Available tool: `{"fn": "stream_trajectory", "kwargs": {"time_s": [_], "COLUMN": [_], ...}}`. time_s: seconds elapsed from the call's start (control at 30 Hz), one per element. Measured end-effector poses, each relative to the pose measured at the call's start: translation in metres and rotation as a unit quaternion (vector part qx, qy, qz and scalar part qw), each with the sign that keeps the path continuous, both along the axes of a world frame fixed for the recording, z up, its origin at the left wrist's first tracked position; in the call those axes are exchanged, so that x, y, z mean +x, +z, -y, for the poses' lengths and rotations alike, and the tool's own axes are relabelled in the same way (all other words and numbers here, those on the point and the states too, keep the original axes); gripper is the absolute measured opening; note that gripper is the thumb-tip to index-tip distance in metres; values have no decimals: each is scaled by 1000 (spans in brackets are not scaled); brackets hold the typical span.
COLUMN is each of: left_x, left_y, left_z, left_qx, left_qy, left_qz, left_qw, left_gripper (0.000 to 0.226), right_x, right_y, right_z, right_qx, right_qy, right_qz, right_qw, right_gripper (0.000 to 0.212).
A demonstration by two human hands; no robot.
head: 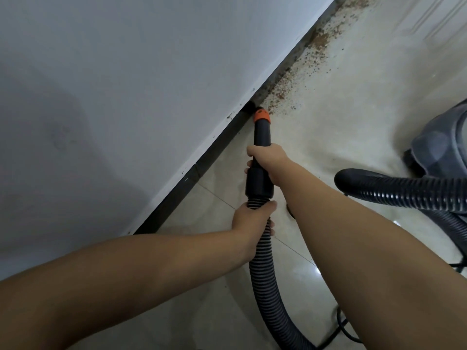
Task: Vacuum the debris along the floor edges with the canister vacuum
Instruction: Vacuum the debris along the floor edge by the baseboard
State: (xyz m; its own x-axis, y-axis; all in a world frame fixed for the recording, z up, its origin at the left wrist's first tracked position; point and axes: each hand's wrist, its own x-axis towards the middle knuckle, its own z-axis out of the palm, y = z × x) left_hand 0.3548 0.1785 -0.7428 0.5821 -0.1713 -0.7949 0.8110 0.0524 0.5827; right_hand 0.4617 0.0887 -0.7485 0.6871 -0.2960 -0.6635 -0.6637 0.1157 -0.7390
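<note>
left grip (249, 219) bare | right grip (269, 160) bare | forearms bare, no sleeves or jewellery apparent, upper arms unseen

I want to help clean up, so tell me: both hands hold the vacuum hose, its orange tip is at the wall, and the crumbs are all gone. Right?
Not quite. The head view shows brown debris along the wall edge beyond the orange tip. The right hand and left hand do hold the hose.

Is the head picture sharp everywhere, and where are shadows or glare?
Head view: wide-angle bending curves the baseboard; a soft shadow lies on the wall; bright glare spots the floor tiles; the canister vacuum at right looks blurred; hands and nozzle are fairly sharp.
</note>
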Motion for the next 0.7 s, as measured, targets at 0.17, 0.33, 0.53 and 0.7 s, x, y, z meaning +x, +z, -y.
{"fn": "stream_trajectory", "kwargs": {"time_s": [0.17, 0.33, 0.53, 0.7], "left_x": [-21, -50, -63, -62], "left_y": [8, 11, 15, 17], "left_z": [11, 7, -13, -14], "left_qx": [-7, 6, 16, 5], "left_qy": [-44, -83, -40, -49], "left_qz": [-25, -31, -21, -19], "left_qw": [999, 996, 999, 999], "left_gripper": [14, 16, 14, 13], "right_x": [-26, -61, -67, -67], "right_y": [7, 10, 17, 18], "right_z": [18, 22, -7, -7], "right_qx": [11, 35, 84, 75], "right_qy": [20, 27, 86, 72], "right_qz": [-25, -34, -43, -42], "right_qw": [999, 998, 992, 994], "right_gripper": [15, 17, 15, 13]}}
